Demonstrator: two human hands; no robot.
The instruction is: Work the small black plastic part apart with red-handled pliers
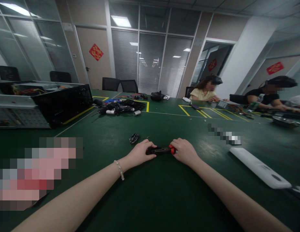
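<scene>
Just above the green table (pixel 150 193), my two hands meet in front of me. My right hand (pixel 185 150) is closed around the red handles of pliers (pixel 164 150), whose dark jaws point left. Between the fingers and thumb of my left hand (pixel 141 152) is a small black part (pixel 150 150), at the tip of the pliers. Its exact kind, and whether the jaws grip it, I cannot make out. A small black piece with lighter edges (pixel 134 138) lies on the table just beyond my left hand.
An opened computer case (pixel 65 104) stands at the left. Black cables and parts (pixel 121 107) are heaped farther back. A white power strip (pixel 261 167) lies at the right, near a blurred-out item. Two people (pixel 204 91) work at the far right, by a metal bowl (pixel 287 121).
</scene>
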